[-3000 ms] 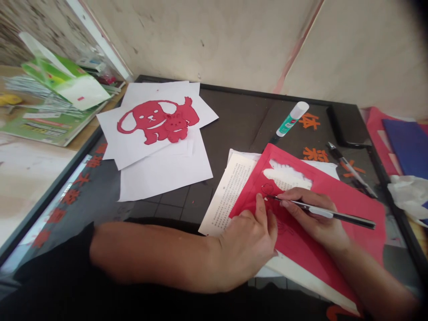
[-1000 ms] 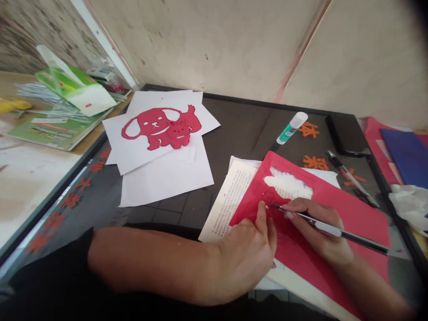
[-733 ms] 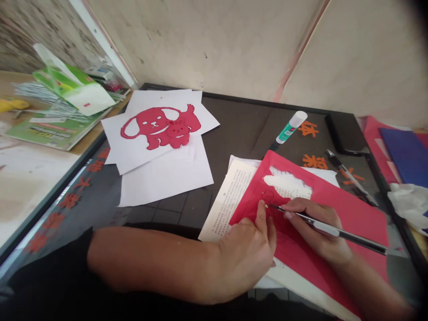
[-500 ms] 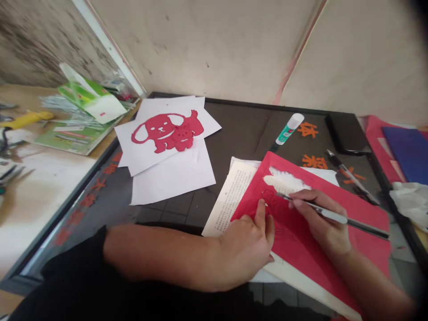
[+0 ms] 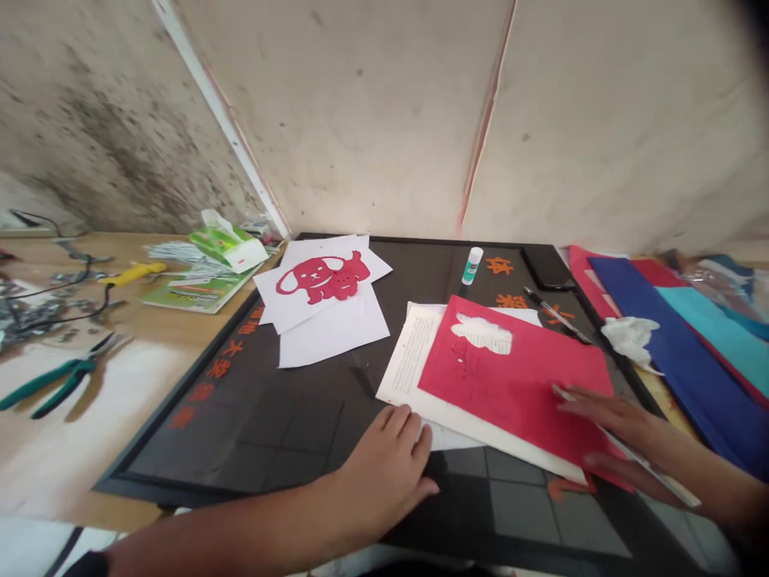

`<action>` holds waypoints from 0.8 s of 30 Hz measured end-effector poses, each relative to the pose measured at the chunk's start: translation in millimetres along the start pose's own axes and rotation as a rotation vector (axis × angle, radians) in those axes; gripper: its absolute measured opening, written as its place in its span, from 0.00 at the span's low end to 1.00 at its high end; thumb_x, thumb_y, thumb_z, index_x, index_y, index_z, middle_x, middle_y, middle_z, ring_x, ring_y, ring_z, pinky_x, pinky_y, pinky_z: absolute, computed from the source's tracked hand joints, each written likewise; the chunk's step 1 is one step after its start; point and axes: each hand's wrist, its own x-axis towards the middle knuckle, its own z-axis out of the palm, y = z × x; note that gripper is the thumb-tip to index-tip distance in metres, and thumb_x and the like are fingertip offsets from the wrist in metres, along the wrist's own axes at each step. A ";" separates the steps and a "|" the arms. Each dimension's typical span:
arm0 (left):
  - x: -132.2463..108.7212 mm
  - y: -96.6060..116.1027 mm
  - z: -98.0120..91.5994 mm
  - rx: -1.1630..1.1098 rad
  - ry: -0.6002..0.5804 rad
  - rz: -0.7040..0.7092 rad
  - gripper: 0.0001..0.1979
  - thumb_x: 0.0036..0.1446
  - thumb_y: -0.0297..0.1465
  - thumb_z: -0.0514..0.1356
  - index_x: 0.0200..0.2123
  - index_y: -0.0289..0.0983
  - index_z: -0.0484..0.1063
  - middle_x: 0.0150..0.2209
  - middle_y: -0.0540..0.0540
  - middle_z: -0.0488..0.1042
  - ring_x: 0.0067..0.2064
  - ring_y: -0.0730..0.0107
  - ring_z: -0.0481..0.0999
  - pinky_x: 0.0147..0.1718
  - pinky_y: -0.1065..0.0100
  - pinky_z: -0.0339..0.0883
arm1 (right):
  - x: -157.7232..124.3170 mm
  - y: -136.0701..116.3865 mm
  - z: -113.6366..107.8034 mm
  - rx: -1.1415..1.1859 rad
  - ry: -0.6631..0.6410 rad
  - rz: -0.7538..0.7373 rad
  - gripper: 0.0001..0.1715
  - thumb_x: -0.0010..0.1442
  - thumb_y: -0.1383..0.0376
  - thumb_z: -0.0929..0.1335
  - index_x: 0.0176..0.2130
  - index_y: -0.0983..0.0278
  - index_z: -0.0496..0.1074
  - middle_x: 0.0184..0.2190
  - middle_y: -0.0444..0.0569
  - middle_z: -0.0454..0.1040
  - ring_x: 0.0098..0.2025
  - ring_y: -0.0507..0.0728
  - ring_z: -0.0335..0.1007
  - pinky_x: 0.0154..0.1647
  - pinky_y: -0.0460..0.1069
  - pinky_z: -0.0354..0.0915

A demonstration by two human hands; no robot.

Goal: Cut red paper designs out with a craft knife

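Note:
A red paper sheet (image 5: 529, 389) with a cut-out hole lies on printed white pages (image 5: 412, 361) on a dark cutting mat (image 5: 270, 417). My left hand (image 5: 384, 465) rests flat on the mat just below the pages' near corner, fingers stretched out and holding nothing. My right hand (image 5: 616, 437) lies on the red sheet's near right part, blurred, with a thin craft knife (image 5: 630, 453) held between its fingers, the tip pointing left. A red dog cut-out (image 5: 321, 276) sits on white sheets at the mat's far left.
A glue stick (image 5: 472, 265), a second knife (image 5: 553, 312) and a black flat object (image 5: 544, 268) lie at the mat's far side. Crumpled tissue (image 5: 628, 335) and coloured paper sheets (image 5: 685, 344) are at right. Green pliers (image 5: 54, 385), a tissue pack (image 5: 228, 244) and cables lie on the wooden table at left.
The view has pulled back and widened. My left hand slid off the red sheet onto the mat. My right hand with the knife drew back from the cut-out to the sheet's near right.

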 end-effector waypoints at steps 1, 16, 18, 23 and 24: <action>-4.6 -0.4 2.3 -0.003 0.011 -0.037 0.28 0.60 0.46 0.62 0.53 0.28 0.70 0.48 0.35 0.74 0.53 0.50 0.71 0.53 0.52 0.65 | -9.7 -7.4 4.8 -0.050 -0.051 -0.050 0.28 0.53 0.57 0.75 0.54 0.50 0.76 0.56 0.53 0.75 0.52 0.68 0.76 0.50 0.57 0.76; -9.8 4.7 16.2 -0.209 0.019 -0.292 0.32 0.64 0.43 0.56 0.66 0.33 0.58 0.65 0.32 0.61 0.66 0.45 0.59 0.62 0.46 0.53 | 30.8 -97.2 26.5 -0.233 0.104 0.005 0.15 0.64 0.57 0.66 0.47 0.59 0.75 0.44 0.54 0.81 0.41 0.63 0.79 0.42 0.55 0.70; -4.2 0.7 15.7 -0.410 0.091 -0.354 0.33 0.62 0.40 0.59 0.66 0.32 0.58 0.65 0.32 0.61 0.66 0.45 0.57 0.64 0.45 0.49 | 41.4 -66.4 18.6 -0.262 0.092 0.217 0.17 0.64 0.55 0.65 0.48 0.60 0.74 0.40 0.54 0.82 0.40 0.63 0.78 0.39 0.53 0.69; 20.9 -21.9 12.4 -0.807 0.327 -0.542 0.30 0.57 0.39 0.62 0.60 0.32 0.66 0.57 0.34 0.71 0.60 0.46 0.66 0.61 0.48 0.54 | 53.3 -26.2 19.1 -0.265 0.100 0.348 0.14 0.59 0.55 0.67 0.38 0.63 0.73 0.32 0.54 0.80 0.34 0.62 0.76 0.30 0.50 0.63; 26.7 -27.5 11.5 -0.846 0.356 -0.581 0.28 0.58 0.40 0.61 0.59 0.33 0.67 0.55 0.35 0.72 0.59 0.47 0.68 0.60 0.50 0.57 | 52.5 -25.3 21.1 -0.251 0.101 0.358 0.13 0.58 0.55 0.68 0.36 0.62 0.73 0.31 0.53 0.79 0.33 0.61 0.76 0.29 0.50 0.62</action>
